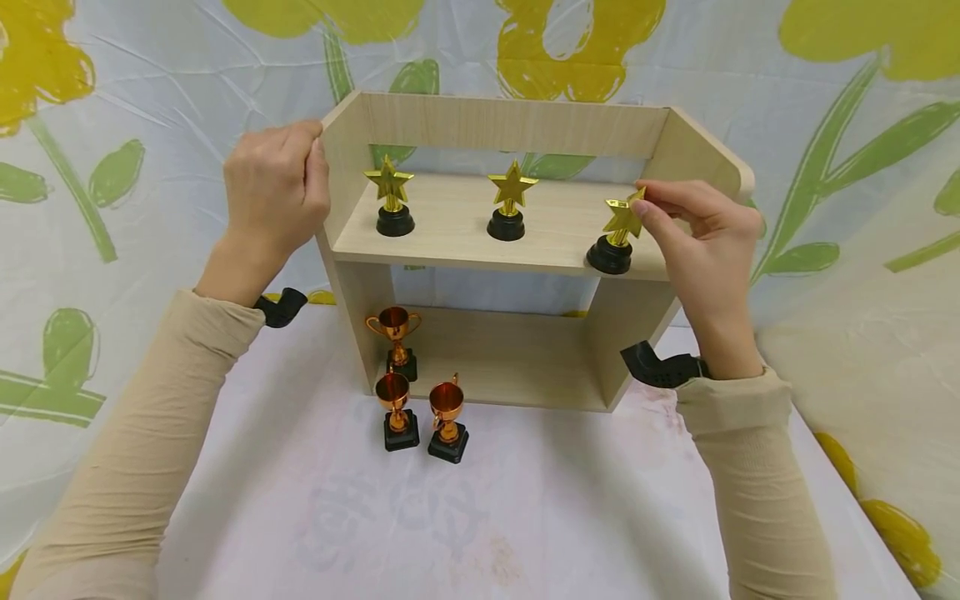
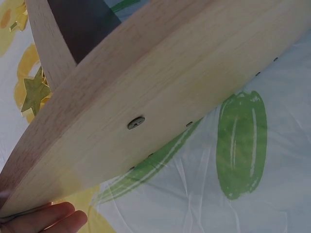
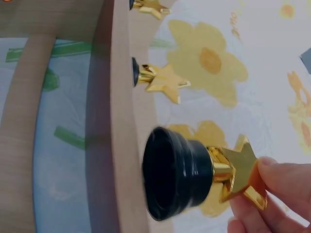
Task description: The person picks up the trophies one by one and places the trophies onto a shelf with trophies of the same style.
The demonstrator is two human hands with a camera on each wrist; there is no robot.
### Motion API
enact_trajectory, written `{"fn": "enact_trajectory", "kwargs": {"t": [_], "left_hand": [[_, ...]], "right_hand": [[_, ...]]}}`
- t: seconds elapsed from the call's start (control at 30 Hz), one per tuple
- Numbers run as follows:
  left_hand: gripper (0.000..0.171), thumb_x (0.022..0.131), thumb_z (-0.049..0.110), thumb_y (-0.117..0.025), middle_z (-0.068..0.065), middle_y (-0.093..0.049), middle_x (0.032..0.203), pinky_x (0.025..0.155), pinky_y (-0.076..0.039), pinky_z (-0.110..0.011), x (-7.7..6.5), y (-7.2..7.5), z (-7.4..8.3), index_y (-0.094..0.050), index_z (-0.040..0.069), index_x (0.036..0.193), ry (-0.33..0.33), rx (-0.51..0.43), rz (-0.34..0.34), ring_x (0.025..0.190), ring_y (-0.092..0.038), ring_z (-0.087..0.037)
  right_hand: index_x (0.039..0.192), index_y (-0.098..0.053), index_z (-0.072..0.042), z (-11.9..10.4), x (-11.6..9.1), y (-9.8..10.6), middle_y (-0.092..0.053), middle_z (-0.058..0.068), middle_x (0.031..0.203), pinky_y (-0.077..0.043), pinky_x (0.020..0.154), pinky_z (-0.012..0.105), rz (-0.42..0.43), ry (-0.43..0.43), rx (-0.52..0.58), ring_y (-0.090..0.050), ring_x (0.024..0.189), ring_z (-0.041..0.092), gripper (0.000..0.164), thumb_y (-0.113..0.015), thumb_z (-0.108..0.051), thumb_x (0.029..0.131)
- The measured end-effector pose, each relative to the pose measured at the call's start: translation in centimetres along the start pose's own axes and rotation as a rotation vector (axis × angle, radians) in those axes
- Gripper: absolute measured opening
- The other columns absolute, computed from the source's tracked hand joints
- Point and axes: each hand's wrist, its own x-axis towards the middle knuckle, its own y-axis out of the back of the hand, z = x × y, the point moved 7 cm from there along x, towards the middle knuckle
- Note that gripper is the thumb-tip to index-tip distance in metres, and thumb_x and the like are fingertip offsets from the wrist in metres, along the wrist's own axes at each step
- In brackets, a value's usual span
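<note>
My right hand (image 1: pixel 712 237) pinches a gold star trophy (image 1: pixel 621 225) by one point of its star, between thumb and fingers. The trophy tilts, its black base (image 3: pixel 177 172) overlapping the front edge of the upper shelf in the head view; the right wrist view shows the hollow underside. Two more star trophies, one at the left (image 1: pixel 390 187) and one in the middle (image 1: pixel 512 200), stand upright on the upper board. With curled fingers, my left hand (image 1: pixel 277 183) grips the left side panel (image 2: pixel 160 102) of the wooden shelf (image 1: pixel 517 112) near its top.
A copper-coloured cup trophy (image 1: pixel 395 329) stands at the left of the lower shelf. Two similar cups, one left (image 1: pixel 397 412) and one right (image 1: pixel 447 417), stand in front on the white tabletop (image 1: pixel 570 517). A flower-printed cloth (image 1: pixel 187 75) hangs behind.
</note>
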Motion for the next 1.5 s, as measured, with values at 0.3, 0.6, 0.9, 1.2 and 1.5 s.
{"fn": "enact_trajectory", "kwargs": {"t": [0.3,0.6,0.9,1.2,1.5], "left_hand": [[0.033,0.097,0.012,-0.04,-0.023,-0.067,0.081,0.062,-0.046,-0.056,0.0,-0.1,0.1,-0.066,-0.007,0.096,-0.025,0.01,0.0,0.068,-0.061,-0.042],[0.035,0.097,0.013,-0.039,-0.023,-0.068,0.085,0.066,-0.047,-0.056,-0.1,0.0,0.1,-0.066,-0.008,0.099,-0.003,0.004,0.0,0.071,-0.062,-0.042],[0.032,0.097,0.011,-0.039,-0.023,-0.066,0.08,0.063,-0.046,-0.055,-0.1,0.0,0.1,-0.065,-0.008,0.096,-0.019,0.015,0.002,0.066,-0.06,-0.041],[0.033,0.097,0.011,-0.04,-0.024,-0.066,0.08,0.063,-0.047,-0.055,-0.1,-0.1,0.1,-0.066,-0.008,0.096,-0.023,0.017,0.009,0.067,-0.061,-0.041],[0.033,0.097,0.012,-0.039,-0.023,-0.066,0.079,0.062,-0.047,-0.055,-0.2,-0.1,0.0,-0.066,-0.008,0.096,-0.028,0.013,0.01,0.065,-0.06,-0.041]], "right_hand": [[0.095,-0.075,0.01,1.9,0.2,0.4,-0.071,0.008,0.088,-0.051,0.077,0.018,0.091,-0.076,0.065,-0.066,0.077,0.014,0.014,-0.072,0.01,0.081],[0.098,-0.075,0.008,2.8,0.6,0.3,-0.07,0.005,0.09,-0.05,0.076,0.018,0.11,-0.105,-0.012,-0.064,0.077,0.012,0.014,-0.071,0.007,0.084],[0.105,-0.073,0.006,3.5,0.9,-0.3,-0.069,0.002,0.098,-0.051,0.077,0.017,0.118,-0.144,-0.182,-0.062,0.08,0.011,0.017,-0.065,0.0,0.092],[0.11,-0.072,0.002,4.2,1.0,-0.5,-0.066,0.002,0.104,-0.052,0.083,0.019,0.141,-0.238,-0.176,-0.062,0.085,0.013,0.018,-0.062,-0.003,0.095],[0.11,-0.071,0.0,4.3,1.0,-0.5,-0.069,0.008,0.108,-0.05,0.081,0.019,0.165,-0.212,-0.232,-0.062,0.086,0.012,0.018,-0.062,-0.006,0.095]]}}
